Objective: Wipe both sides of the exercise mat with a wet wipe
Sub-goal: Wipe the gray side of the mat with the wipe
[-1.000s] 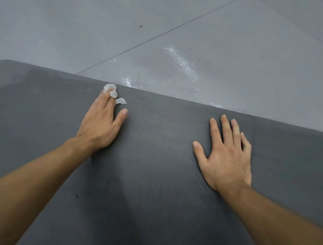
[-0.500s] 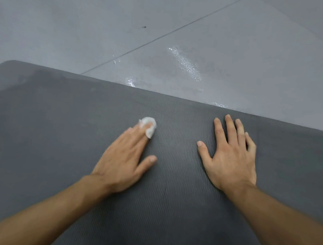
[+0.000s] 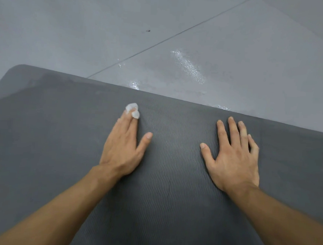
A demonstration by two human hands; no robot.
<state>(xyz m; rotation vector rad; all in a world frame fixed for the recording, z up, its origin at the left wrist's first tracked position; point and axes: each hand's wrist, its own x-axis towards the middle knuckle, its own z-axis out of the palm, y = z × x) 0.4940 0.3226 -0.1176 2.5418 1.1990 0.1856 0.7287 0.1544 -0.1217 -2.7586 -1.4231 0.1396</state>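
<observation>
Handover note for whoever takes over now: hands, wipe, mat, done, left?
Left hand: flat, straight fingertips pressing the small crumpled white wet wipe onto the dark grey ribbed foam mat, near its far edge.
Right hand: flat on the mat, holding nothing.
Mat lies unrolled on the grey floor.
Done: upper face being wiped; extent unclear.
Left: finish this face; other side's state not visible.

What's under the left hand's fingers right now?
A crumpled white wet wipe shows past the left hand's fingertips, on the grey mat. How much lies beneath the fingers is hidden.
</observation>
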